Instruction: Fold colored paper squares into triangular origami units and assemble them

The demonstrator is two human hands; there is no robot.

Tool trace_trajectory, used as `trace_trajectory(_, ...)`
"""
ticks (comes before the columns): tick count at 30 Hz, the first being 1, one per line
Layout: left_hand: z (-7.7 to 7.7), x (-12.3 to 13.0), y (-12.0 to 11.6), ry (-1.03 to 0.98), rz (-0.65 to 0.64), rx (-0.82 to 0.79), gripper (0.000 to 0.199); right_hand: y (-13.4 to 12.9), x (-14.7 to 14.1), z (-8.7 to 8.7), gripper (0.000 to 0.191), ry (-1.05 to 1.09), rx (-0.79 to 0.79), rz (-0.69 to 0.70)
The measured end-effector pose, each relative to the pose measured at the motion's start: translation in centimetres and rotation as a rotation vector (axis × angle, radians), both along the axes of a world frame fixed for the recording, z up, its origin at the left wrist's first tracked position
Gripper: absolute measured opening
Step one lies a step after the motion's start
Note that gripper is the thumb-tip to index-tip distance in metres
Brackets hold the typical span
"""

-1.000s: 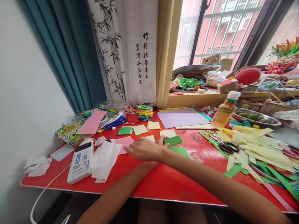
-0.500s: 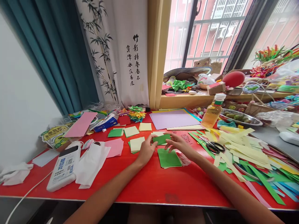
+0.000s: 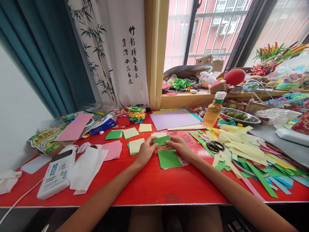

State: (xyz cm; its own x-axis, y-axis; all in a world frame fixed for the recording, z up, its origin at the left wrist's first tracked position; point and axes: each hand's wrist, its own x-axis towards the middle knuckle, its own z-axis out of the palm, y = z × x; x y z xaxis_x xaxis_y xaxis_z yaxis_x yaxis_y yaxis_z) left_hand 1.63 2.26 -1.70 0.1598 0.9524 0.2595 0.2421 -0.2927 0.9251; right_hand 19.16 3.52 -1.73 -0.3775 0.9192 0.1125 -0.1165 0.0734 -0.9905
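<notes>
A small green rectangle of folded paper (image 3: 161, 141) is held up between both hands. My left hand (image 3: 146, 150) pinches its left end, thumb in front. My right hand (image 3: 180, 147) has its fingertips closed on the right end. Just below lies a stack of green paper squares (image 3: 169, 159) with pale edges showing underneath. Left of my hands is a pile of cream squares (image 3: 136, 146) with green beneath. Farther back are another cream pile (image 3: 130, 132), a green square (image 3: 113, 134) and a yellowish pile (image 3: 145, 128). Pink squares (image 3: 112, 150) lie farther left.
Black-handled scissors (image 3: 214, 146) rest beside a heap of paper strips (image 3: 243, 148) on the right. A bottle of amber liquid (image 3: 214, 111) stands behind them. Lilac sheets (image 3: 175, 120) lie at the back. At left are a white power bank (image 3: 58, 174) and tissue (image 3: 88, 167).
The right hand's fingers have drawn in from a spread pose to the paper's right end. The whole view has shifted, moving the scene left and slightly up.
</notes>
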Motion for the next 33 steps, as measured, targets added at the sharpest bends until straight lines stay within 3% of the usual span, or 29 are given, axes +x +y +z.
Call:
trace_trajectory(9, -0.68, -0.11, 0.52, -0.025, -0.025, -0.021, 0.029, 0.39, 0.26, -0.53, 0.033, 0.020, -0.014, 0.002)
trace_trajectory(33, -0.49, -0.04, 0.40, -0.030, -0.048, -0.040, 0.028, 0.02, 0.23, -0.03, 0.022, -0.009, -0.014, -0.067)
